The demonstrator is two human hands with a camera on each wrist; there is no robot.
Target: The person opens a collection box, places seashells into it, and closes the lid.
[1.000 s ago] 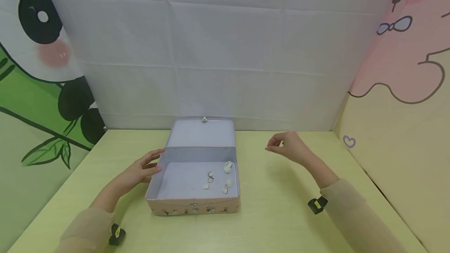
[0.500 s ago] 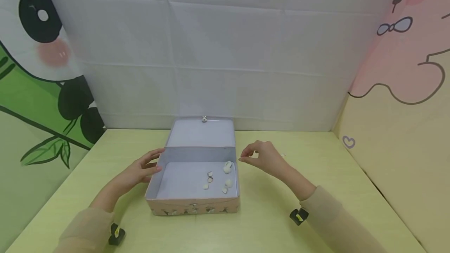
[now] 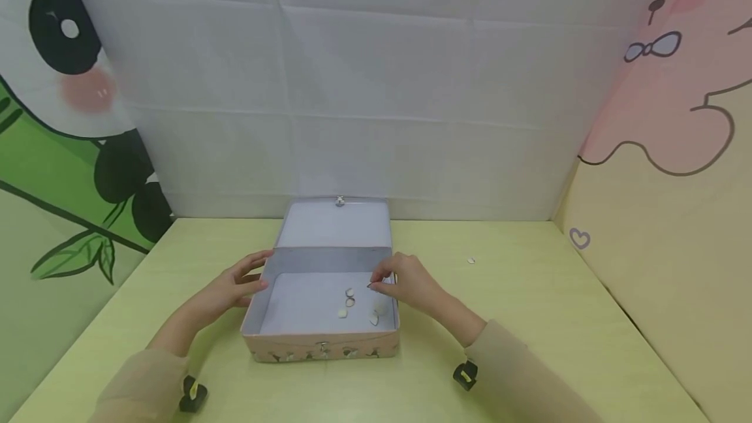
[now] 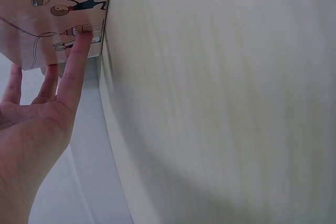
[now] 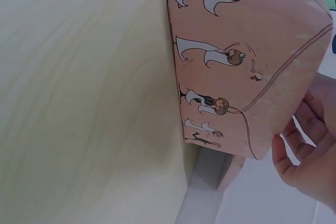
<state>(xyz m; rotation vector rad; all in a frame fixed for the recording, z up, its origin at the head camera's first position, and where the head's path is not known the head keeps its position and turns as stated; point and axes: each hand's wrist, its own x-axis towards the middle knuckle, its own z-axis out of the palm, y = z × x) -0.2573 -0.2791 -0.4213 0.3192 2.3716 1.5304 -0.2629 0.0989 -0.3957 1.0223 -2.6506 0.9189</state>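
An open tin box [image 3: 320, 339] with pink, figure-printed sides stands on the table, its lid [image 3: 335, 224] tipped back. Inside lie several small pale pieces that look like seashells [image 3: 343, 313], toward the right half. My left hand [image 3: 232, 289] rests against the box's left side, fingers extended; in the left wrist view its fingertips [image 4: 83, 38] touch the printed wall. Over the right rim, my right hand [image 3: 411, 284] pinches a tiny dark-edged piece [image 3: 369, 286] between thumb and forefinger, above the box floor. This hand hides some of the pieces; the right wrist view does not show the pinched piece.
One more small white piece [image 3: 471, 260] lies on the pale yellow table [image 3: 517, 292] to the right of the box. A white cloth backdrop [image 3: 376, 83] hangs behind, with cartoon-printed panels at left and right.
My right hand has moved left and down from over the right side of the table to above the box, carrying the tiny piece. The left hand has stayed at the box's side.
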